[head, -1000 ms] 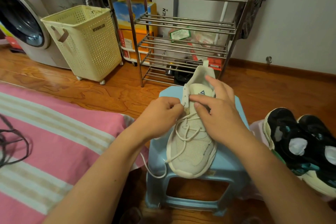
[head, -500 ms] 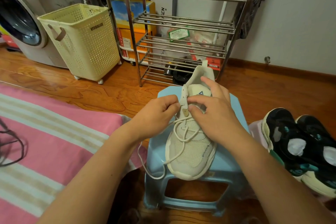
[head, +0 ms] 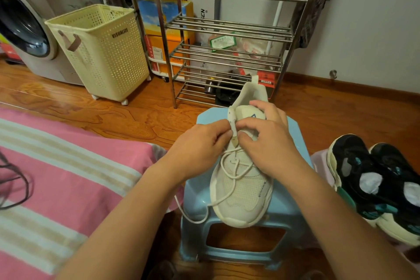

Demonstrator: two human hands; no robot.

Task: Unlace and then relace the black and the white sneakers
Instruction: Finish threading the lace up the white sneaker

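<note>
Now both my hands, left hand (head: 200, 143) and right hand (head: 270, 143), pinch the lace (head: 229, 167) at the white sneaker (head: 243, 191)'s upper eyelets; heel points away along the stool (head: 293, 216).

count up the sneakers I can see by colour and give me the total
White sneakers: 1, the white sneaker on the blue stool.
Black sneakers: 2, one black sneaker and a second black sneaker beside it.
Total: 3

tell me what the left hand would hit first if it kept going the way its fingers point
The left hand points right, toward the white sneaker. It would probably first meet the sneaker's eyelet flap, then the right hand fingertips just beyond.
</note>
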